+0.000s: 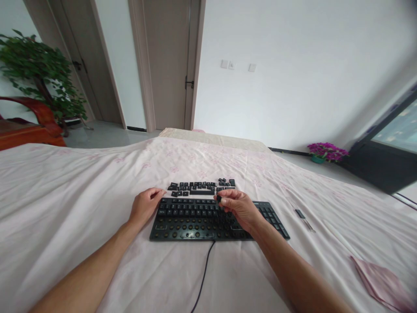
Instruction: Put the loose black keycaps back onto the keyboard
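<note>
A black computer keyboard lies on the pale cloth, its upper rows and number pad capped. Its lower rows show bare round key posts with the caps off. My right hand pinches a small black keycap between thumb and fingers, above the keyboard's upper right part. The hand and forearm hide some keys. At the keyboard's upper left corner rests my left hand, fingers curled together, with nothing visible in them. Beyond the keyboard, loose black keycaps lie in rough rows, along with a long space bar.
A keycap puller with wire loops lies right of the keyboard. Nearer on the right is a folded pink cloth. The keyboard's cable runs toward me over the wrinkled floral cloth.
</note>
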`<state>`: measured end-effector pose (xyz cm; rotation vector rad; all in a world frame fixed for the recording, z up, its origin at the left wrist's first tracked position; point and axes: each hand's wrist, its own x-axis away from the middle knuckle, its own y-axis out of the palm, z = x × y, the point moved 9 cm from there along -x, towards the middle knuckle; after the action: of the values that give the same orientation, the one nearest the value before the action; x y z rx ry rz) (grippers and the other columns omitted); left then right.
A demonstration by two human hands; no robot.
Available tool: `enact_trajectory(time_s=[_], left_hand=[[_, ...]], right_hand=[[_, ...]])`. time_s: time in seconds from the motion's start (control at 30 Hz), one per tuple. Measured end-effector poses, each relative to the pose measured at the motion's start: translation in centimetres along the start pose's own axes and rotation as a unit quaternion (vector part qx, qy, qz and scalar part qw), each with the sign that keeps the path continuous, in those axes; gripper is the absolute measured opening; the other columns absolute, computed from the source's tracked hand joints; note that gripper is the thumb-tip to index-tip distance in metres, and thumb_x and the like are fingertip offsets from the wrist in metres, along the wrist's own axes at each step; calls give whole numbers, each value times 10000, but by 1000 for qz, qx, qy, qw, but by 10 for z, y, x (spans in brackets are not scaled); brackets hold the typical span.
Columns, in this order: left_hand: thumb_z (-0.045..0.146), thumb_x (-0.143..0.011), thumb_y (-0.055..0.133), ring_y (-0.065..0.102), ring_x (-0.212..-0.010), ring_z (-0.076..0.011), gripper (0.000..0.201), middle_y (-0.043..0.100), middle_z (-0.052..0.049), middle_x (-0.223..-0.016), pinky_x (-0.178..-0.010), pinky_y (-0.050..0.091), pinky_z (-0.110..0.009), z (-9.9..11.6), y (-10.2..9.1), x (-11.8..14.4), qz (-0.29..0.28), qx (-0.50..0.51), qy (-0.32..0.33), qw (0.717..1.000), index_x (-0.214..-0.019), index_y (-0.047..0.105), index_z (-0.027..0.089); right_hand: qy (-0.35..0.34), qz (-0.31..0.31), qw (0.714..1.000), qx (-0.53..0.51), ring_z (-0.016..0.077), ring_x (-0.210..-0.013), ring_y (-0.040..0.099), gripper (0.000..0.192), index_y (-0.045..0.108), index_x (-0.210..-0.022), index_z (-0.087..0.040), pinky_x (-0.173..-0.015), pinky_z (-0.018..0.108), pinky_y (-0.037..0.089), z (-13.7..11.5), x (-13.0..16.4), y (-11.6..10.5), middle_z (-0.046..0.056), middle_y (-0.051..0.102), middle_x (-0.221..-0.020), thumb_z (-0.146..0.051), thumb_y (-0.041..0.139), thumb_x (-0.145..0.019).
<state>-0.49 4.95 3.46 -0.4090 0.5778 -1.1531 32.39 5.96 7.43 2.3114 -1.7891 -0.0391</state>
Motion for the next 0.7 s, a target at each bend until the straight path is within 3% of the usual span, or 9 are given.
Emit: enact_trajectory(time_s=[0.13,0.2,0.3,0.4,0.7], left_hand=[[550,-844,548,685,-918,-217,365,773,1,-982,-778,455,-271,1,0,0,-1,-14,-1,1000,-910,753,256],[541,-847,547,685,-913,-215,356,773,3,-981,-776,452,-272,2,0,0,0,-19,0,1000,-908,753,258],[534,-851,540,685,-909,-215,355,774,1,-977,-773,450,-272,4,-1,1,-3,-22,3,1000,-911,754,257],[523,-854,535,685,-925,-218,355,774,-4,-988,-780,451,-272,4,-1,1,-5,-25,4,1000,-924,758,255],[510,-852,531,684,-890,-211,340,774,6,-961,-766,456,-264,3,-1,1,-4,-31,2,999,-897,756,259]], right_hand=[[-79,56,969,229,165,-719,664,187,779,-833,-217,-678,287,503,-10,-1,-30,10,760,-805,-266,808,-654],[-111,51,934,334,202,-826,692,138,787,-838,-244,-813,338,509,-12,1,-33,4,769,-839,-263,764,-704],[-165,36,876,451,217,-902,701,131,790,-871,-282,-884,361,501,-15,7,-28,-10,774,-907,-252,716,-766],[-208,26,830,516,214,-910,702,154,787,-904,-294,-872,351,515,-17,14,-19,-13,772,-928,-226,692,-803],[-290,-22,737,610,194,-911,686,157,765,-979,-277,-847,315,520,-11,35,3,-7,770,-991,-222,645,-894]])
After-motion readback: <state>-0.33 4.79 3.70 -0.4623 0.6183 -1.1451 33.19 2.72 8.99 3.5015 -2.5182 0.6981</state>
